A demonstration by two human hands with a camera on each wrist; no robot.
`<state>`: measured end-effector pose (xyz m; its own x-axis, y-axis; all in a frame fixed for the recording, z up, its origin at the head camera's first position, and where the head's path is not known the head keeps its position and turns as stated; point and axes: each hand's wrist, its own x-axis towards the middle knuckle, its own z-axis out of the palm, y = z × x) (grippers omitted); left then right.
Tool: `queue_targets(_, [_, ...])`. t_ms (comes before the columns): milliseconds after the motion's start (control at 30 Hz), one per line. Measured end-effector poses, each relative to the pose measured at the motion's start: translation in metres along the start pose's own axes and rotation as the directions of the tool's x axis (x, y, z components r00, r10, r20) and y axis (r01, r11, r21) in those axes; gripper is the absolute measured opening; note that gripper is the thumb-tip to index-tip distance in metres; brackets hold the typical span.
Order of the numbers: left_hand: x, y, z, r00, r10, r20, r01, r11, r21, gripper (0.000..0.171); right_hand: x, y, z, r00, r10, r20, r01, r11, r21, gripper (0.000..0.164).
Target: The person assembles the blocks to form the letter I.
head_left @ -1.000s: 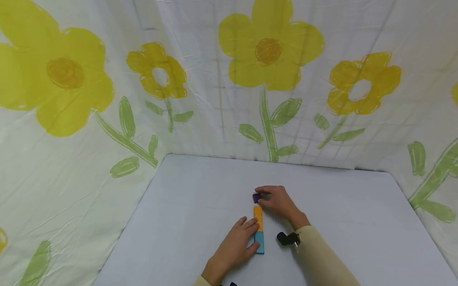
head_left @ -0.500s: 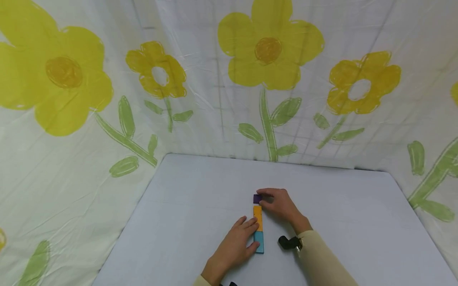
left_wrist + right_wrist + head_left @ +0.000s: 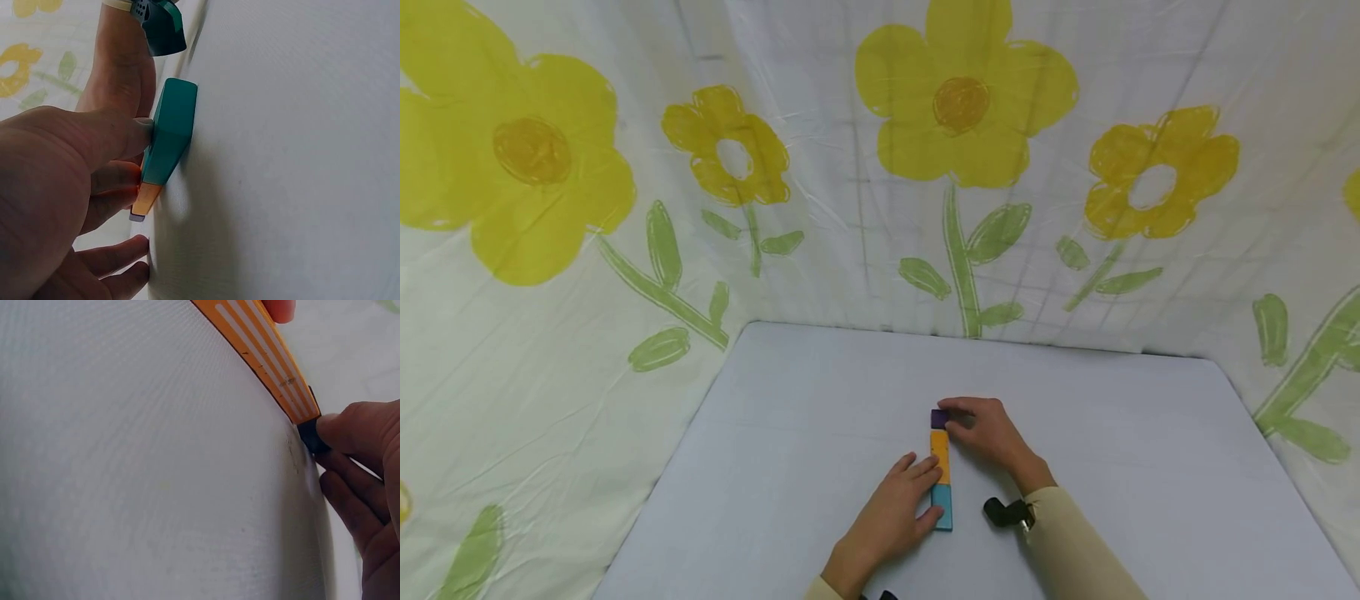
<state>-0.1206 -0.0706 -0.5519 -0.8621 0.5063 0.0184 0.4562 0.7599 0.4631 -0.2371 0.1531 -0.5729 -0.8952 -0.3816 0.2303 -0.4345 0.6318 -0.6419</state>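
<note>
A teal block [image 3: 942,507] and an orange block [image 3: 940,443] lie end to end on the white table. At the far end of the orange block stands a small purple block [image 3: 938,418], which my right hand [image 3: 988,429] pinches from the right side with its thumb and fingers. In the right wrist view this dark block [image 3: 310,436] sits against the end of the striped orange block [image 3: 269,359]. My left hand [image 3: 887,515] rests over the row from the left. Its thumb touches the teal block [image 3: 173,131], and its fairly straight fingers rest on the orange one.
The white table [image 3: 790,417] spreads around the blocks. Behind and beside it hangs a white cloth [image 3: 820,275] printed with yellow flowers. A black wrist camera [image 3: 1003,512] is strapped at the right wrist, near the row of blocks.
My right hand has brought the purple block a little nearer, narrowing the gap to the orange block, and turned it square with the row. The left hand has stayed in place.
</note>
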Motion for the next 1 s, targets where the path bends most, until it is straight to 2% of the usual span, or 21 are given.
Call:
queue_targets(200, [0.0001,0.0007,-0.0005,1.0,-0.001,-0.003,0.001,1.0,-0.007,0.054,0.0002,-0.0013,0.0,1.0,0.002,0.012,-0.002,1.0,-0.013,0.037])
queue_targets(533, [0.0006,0.0001,0.0011,1.0,-0.001,-0.009,0.001,1.0,-0.012,0.053,-0.0013,-0.0028,-0.0012,1.0,-0.025,-0.011,0.025,0.999,-0.032,0.037])
queue_targets(767, [0.0018,0.0003,0.0012,1.0,0.014,-0.026,-0.014,1.0,0.004,0.052,-0.0003,-0.0015,-0.001,1.0,0.002,0.014,-0.002,1.0,-0.009,0.037])
queue_targets(1000, [0.0024,0.0006,0.0016,0.999,0.018,-0.034,-0.017,1.0,0.011,0.051,-0.0004,0.0,0.0005,1.0,-0.007,0.011,0.007,1.0,-0.014,0.037])
